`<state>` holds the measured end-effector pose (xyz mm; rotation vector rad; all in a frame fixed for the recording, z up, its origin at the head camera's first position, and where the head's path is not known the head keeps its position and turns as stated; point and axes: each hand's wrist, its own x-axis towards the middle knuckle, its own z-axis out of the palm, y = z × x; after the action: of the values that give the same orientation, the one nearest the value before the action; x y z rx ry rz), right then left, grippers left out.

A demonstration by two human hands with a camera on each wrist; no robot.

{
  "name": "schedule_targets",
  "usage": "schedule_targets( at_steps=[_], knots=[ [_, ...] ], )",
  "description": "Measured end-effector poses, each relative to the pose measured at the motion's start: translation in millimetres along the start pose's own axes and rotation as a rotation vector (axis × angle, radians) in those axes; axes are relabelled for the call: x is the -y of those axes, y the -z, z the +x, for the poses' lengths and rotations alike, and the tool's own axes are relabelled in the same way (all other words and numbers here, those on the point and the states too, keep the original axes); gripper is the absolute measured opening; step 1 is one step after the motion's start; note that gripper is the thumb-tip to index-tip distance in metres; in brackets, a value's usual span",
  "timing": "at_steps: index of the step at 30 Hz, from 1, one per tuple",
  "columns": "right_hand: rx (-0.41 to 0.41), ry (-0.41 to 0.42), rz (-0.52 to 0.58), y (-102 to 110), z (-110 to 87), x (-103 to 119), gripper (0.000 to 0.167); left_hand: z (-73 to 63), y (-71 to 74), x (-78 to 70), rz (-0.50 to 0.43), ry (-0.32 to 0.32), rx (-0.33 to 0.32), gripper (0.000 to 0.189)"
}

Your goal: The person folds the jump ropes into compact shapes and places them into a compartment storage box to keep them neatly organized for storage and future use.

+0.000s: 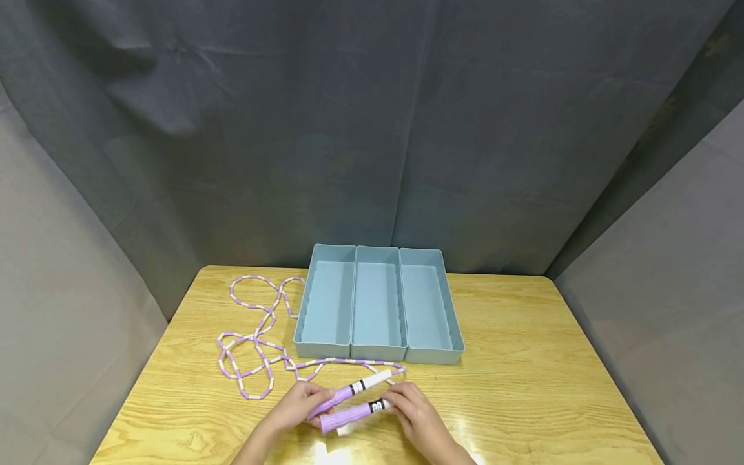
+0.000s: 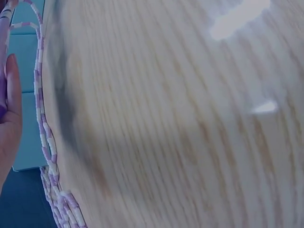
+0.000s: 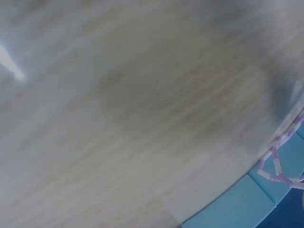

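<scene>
A beaded jump rope (image 1: 264, 323) in purple and white lies in loops on the table, with two purple-and-white handles close together at the front. My left hand (image 1: 299, 408) grips the upper handle (image 1: 337, 400) by its purple end; its white end points to the right, where the rope comes out. Just below, the lower handle (image 1: 349, 416) slants the same way, its white end pinched by my right hand (image 1: 421, 420). In the left wrist view, part of the left hand (image 2: 12, 114) shows beside a purple handle (image 2: 3, 61) at the edge. The right wrist view shows almost nothing of the right hand.
Behind the hands stands a light blue organizer tray (image 1: 436, 355) with three long compartments side by side. Some rope runs along its front and left sides. The wooden table (image 1: 535, 374) ends at a dark curtain (image 1: 349, 129), with grey fabric walls on both sides.
</scene>
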<state>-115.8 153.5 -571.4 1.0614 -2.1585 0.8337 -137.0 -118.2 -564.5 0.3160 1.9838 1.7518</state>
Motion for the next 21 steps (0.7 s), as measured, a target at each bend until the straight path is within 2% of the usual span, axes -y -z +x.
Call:
schedule_targets(
  at_steps=[5, 8, 12, 17, 21],
  knots=[
    [0.012, 0.012, -0.007, 2.2, 5.1, -2.8, 0.032, 0.3, -5.2, -5.6, -0.067, 0.034, -0.039, 0.043],
    [0.013, 0.033, -0.021, 3.7, 8.5, -5.1, 0.031, 0.5, -7.1, -6.7, -0.097, 0.035, -0.037, 0.043],
    [0.002, 0.075, -0.028, 5.9, 14.3, -7.8, 0.020, 0.7, -7.1, -6.2, -0.182, 0.037, 0.035, 0.043],
    [-0.017, 0.116, -0.010, 6.2, 21.7, -8.8, 0.021, 0.4, -7.2, -6.4, -0.276, 0.051, 0.126, 0.039],
    [-0.020, 0.124, -0.009, 6.4, 24.4, -8.1, 0.020, -0.6, -8.5, -8.2, -0.313, 0.068, 0.162, 0.036]
  ],
)
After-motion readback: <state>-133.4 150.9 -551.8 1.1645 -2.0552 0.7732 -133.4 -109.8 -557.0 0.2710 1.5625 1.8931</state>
